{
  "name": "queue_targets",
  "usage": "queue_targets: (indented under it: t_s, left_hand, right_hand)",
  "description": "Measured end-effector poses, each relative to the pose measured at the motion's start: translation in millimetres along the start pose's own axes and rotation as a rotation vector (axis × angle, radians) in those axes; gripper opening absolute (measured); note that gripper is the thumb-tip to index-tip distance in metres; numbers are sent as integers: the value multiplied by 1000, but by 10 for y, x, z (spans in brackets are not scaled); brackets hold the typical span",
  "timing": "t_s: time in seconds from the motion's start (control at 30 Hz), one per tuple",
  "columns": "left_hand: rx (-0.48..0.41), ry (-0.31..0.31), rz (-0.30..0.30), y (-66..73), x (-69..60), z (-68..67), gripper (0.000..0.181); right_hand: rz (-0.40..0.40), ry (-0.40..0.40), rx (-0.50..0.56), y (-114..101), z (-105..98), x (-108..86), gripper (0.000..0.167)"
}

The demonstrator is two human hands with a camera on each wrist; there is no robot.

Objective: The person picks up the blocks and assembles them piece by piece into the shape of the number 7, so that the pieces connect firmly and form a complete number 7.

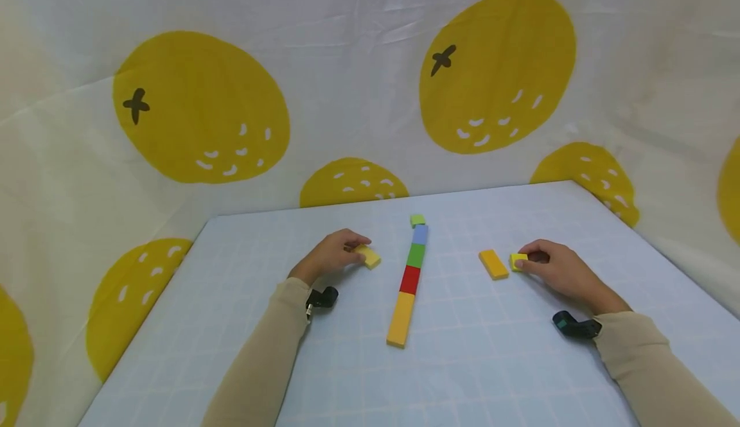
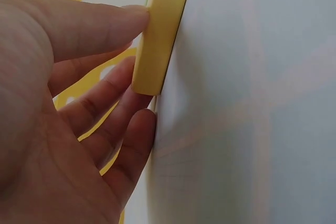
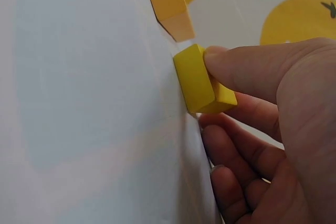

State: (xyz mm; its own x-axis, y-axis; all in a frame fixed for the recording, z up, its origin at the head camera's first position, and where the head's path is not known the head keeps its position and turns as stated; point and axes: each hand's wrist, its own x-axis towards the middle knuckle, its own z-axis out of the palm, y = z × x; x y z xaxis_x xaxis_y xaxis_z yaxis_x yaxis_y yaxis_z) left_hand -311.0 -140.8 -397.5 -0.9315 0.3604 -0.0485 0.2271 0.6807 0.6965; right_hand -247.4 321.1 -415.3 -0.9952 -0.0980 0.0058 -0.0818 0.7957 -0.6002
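Observation:
My left hand [image 1: 334, 255] pinches a pale yellow block [image 1: 368, 257] left of the row; the left wrist view shows the thumb against this block [image 2: 163, 35]. At the right, my right hand [image 1: 559, 270] holds a small bright yellow block [image 1: 518, 261] between thumb and fingers, and the right wrist view shows that block [image 3: 195, 80] close up. An orange block [image 1: 494, 264] lies just left of it. Between the hands runs a row of a yellow-orange block [image 1: 401, 321], a red [image 1: 410, 280], a green [image 1: 415, 255] and a blue block [image 1: 420, 234], with a light green block [image 1: 417, 220] at its far end.
The table [image 1: 462, 375] has a pale checked cover. Behind it and at the sides hangs a white cloth [image 1: 358, 93] with large yellow fruit shapes. Both wrists carry small black cameras.

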Motion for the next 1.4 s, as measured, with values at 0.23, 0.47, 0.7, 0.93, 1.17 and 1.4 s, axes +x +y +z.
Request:
queue_targets:
  t_s: [0.23,0.47,0.7,0.93,1.17,1.4]
  left_hand:
    - [37,-28,10,-53,18,24,37]
    - [88,-25,5,-60,28,46,39]
    - [104,-24,12,-61,34,56,39]
    - [113,-17,11,-98,64,72,36]
    - [103,-2,-17,-85,66,72,32]
    - [108,6,-15,-67,73,76,30]
  right_hand:
    - [-2,8,2,3,22,-5,48]
    - [-27,11,-1,-18,7,-5,44]
    - [-8,11,0,-19,17,10,45]
    - [2,10,-1,-27,33,0,48]
    - [-21,6,-13,-16,26,5,50]
    - [-10,0,-12,-13,35,3,53]
